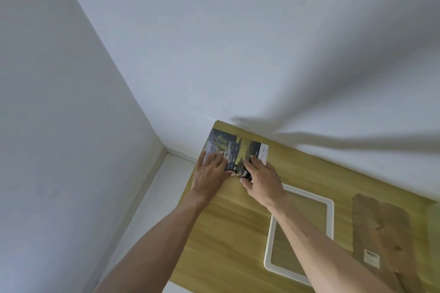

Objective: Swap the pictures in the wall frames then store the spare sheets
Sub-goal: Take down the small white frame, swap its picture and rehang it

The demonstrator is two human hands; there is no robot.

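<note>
Picture sheet (234,150) on table (214,245); white frame (331,211), cardboard backing (381,228) nearby.

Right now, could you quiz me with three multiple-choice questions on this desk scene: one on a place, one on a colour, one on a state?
1. Where does the printed picture lie?
A. at the desk's far corner
B. inside the frame
C. on the floor

2. What colour is the empty frame?
A. black
B. white
C. red

3. What are both hands doing?
A. hanging idle
B. lifting the frame
C. pressing on the picture

Answers: 1 A, it lies by the wall corner of the wooden desk. 2 B, its border is white. 3 C, the left hand and right hand rest on it.
</note>
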